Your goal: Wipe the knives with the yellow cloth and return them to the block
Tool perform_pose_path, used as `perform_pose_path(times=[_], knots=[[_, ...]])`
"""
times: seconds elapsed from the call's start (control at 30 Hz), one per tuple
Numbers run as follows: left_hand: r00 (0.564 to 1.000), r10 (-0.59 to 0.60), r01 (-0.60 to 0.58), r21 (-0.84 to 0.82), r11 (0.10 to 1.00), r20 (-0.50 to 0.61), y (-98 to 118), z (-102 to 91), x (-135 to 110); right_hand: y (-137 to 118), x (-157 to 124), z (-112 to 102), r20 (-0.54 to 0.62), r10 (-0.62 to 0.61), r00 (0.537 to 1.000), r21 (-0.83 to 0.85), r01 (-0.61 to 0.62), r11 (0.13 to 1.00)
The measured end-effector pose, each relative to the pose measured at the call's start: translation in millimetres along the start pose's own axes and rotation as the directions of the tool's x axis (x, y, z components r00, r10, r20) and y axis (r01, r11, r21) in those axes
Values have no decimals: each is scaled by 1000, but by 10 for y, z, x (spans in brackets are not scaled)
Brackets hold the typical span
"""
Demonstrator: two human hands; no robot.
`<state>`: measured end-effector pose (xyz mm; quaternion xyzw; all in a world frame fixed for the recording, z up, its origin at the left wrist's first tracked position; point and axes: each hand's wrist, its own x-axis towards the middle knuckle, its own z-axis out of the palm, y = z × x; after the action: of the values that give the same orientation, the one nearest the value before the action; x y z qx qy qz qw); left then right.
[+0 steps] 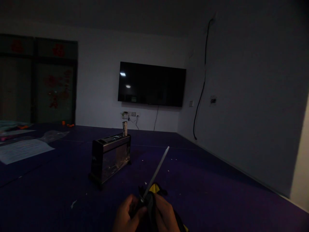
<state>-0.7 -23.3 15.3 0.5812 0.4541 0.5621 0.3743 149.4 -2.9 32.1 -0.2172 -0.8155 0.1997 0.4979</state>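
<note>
The room is dim. At the bottom centre, my left hand [126, 214] and my right hand [165, 216] are both closed around the black and yellow handle of a screwdriver [156, 172]. Its long metal shaft points up and to the right, away from me. A small dark box-shaped appliance [109, 158] with a shiny side panel stands on the purple floor a short way ahead and to the left of my hands. A small pale cylinder [125, 129] stands at its far end.
Purple carpet [205, 180] covers the floor, with small white scraps on it. A black TV [151, 84] hangs on the far wall above sockets and cables. Paper sheets [23, 149] and plastic lie at the left. A dark cabinet [38, 80] stands far left.
</note>
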Motion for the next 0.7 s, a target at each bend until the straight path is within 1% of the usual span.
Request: perform_pose_path(times=[0.13, 0.23, 0.4, 0.57, 0.63, 0.7], knots=[[1000, -7, 7, 32, 999, 1, -29, -4, -2, 6, -15, 4, -44, -41, 998, -8, 40, 999], [999, -7, 11, 104, 995, -46, -69, 2, -19, -16, -8, 3, -64, -73, 995, -25, 71, 997], [999, -5, 10, 115, 993, -45, -88, 1, -23, -32, 35, -8, -7, -161, 987, -64, 160, 985], [995, -83, 89, 103, 991, -57, -70, -4, -2, -46, 52, -15, 11, -103, 995, -69, 103, 992], [994, -92, 98, 90, 991, -66, -96, -3, 4, -55, 49, -10, 6, -79, 997, -57, 79, 995], [995, -86, 89, 73, 993, -47, -138, -1, 7, -42, 35, 1, -6, -52, 999, -40, 52, 998]])
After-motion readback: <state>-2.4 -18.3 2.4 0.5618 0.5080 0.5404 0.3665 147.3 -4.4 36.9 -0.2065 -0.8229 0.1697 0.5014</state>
